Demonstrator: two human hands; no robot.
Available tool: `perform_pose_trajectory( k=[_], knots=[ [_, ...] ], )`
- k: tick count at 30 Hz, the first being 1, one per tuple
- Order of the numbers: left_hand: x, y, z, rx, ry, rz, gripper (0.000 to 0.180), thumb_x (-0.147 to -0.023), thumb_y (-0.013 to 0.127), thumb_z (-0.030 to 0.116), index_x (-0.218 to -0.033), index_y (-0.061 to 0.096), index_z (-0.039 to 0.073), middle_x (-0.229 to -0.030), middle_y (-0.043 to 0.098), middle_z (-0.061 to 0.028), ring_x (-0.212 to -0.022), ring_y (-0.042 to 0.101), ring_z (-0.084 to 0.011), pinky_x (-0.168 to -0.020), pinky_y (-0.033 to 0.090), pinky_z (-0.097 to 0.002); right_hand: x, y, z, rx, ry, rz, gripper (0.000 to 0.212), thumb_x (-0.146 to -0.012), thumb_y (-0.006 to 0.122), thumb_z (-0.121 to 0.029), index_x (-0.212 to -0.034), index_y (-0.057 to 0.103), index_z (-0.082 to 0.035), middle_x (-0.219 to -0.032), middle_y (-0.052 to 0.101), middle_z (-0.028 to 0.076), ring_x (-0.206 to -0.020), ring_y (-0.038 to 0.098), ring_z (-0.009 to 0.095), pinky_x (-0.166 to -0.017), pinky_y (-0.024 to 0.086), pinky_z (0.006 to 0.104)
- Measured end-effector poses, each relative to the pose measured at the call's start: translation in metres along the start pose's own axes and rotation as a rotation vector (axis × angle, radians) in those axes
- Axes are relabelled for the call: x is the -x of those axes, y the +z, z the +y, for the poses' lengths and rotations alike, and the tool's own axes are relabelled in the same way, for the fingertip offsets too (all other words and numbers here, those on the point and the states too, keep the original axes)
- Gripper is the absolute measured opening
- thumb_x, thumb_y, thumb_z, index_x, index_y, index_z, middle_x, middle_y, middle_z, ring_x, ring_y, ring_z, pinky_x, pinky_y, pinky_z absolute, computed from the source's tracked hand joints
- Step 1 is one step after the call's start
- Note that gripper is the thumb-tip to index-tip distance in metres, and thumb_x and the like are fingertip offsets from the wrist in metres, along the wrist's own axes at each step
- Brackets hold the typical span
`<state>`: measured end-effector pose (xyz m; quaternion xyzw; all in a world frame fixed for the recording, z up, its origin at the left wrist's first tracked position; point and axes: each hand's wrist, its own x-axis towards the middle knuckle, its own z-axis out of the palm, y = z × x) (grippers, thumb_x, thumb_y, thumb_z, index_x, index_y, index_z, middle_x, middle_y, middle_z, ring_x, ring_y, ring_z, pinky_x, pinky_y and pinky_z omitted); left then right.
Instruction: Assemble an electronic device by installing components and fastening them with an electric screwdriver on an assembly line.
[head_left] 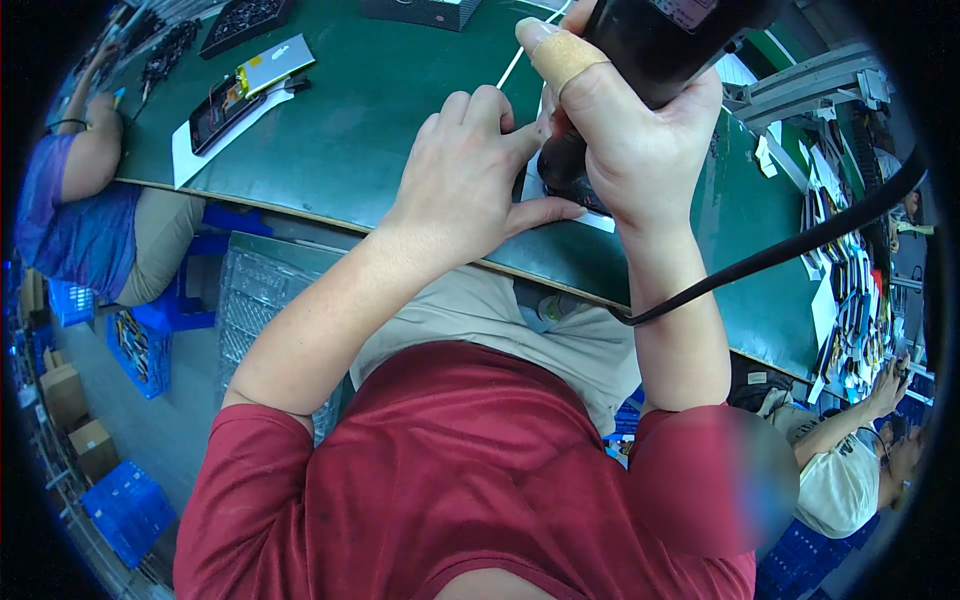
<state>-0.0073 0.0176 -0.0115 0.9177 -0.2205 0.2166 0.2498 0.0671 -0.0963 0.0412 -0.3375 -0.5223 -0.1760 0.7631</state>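
Observation:
My right hand [640, 130] is wrapped around a thick black electric screwdriver [650, 45], its nose pointing down at the table. A tan bandage [568, 62] covers part of that thumb. Under the tool lies a dark flat device [598, 203], mostly hidden by my hands, on a white sheet [535, 187]. My left hand [460, 165] holds the device from the left, thumb along its near edge and fingers bent on the far side. The tool's tip and its contact with the device are hidden.
An opened black device case [212, 115] with a silver battery [275, 66] lies on paper at the left of the green table [340, 130]. A black cable [790, 240] crosses my right forearm. Co-workers sit left and right. Papers [850, 300] are stacked at right.

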Motion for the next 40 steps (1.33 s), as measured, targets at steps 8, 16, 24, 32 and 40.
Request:
perform_pose_trajectory(
  k=[8,16,24,32,40],
  knots=[
    [-0.002,-0.009,0.008,-0.014,0.009,-0.014,0.070,-0.073,0.085,0.055,-0.125,0.069,0.010,-0.100,0.050,-0.0098,-0.093,0.051,-0.0277,-0.077,0.046,-0.0402,-0.018,0.000,-0.079,0.588,0.667,0.194,0.035,-0.098,0.064,-0.017,-0.125,0.060,0.005,-0.076,0.064,0.009,-0.064,0.067,0.019,-0.060,0.055,0.0312],
    [-0.061,-0.033,-0.015,-0.073,-0.041,-0.269,0.075,-0.077,0.083,0.057,-0.122,0.065,0.000,-0.108,0.062,-0.0178,-0.102,0.065,-0.0347,-0.088,0.054,-0.0429,-0.054,-0.072,-0.201,1.514,0.573,0.052,0.037,-0.092,0.080,-0.027,-0.117,0.070,-0.002,-0.094,0.071,0.006,-0.076,0.065,0.011,-0.069,0.052,0.0256],
    [-0.151,0.013,-0.058,0.225,0.067,-0.527,0.076,-0.079,0.084,0.056,-0.124,0.068,-0.003,-0.105,0.065,-0.0131,-0.091,0.061,-0.0208,-0.079,0.054,-0.0320,0.034,-0.143,-0.214,2.287,1.123,-0.281,0.058,-0.089,0.069,-0.063,-0.113,0.064,-0.010,-0.076,0.072,0.016,-0.070,0.072,0.036,-0.062,0.055,0.0465],
    [-0.130,0.023,-0.063,0.420,0.036,-0.376,0.048,-0.087,0.080,0.036,-0.114,0.072,-0.003,-0.101,0.065,-0.0125,-0.084,0.060,-0.0187,-0.078,0.052,-0.0323,0.052,-0.141,-0.223,2.463,1.088,-0.315,0.054,-0.088,0.071,-0.057,-0.110,0.069,-0.007,-0.091,0.067,0.016,-0.090,0.069,0.034,-0.068,0.057,0.0452],
    [-0.135,0.024,-0.055,0.349,0.010,-0.279,0.033,-0.092,0.075,0.033,-0.106,0.075,0.003,-0.094,0.069,-0.0140,-0.076,0.065,-0.0234,-0.072,0.053,-0.0362,-0.039,-0.171,-0.094,1.795,0.854,-0.363,0.024,-0.089,0.074,-0.028,-0.104,0.076,-0.009,-0.103,0.072,0.012,-0.096,0.070,0.032,-0.082,0.055,0.0453]
  ],
)
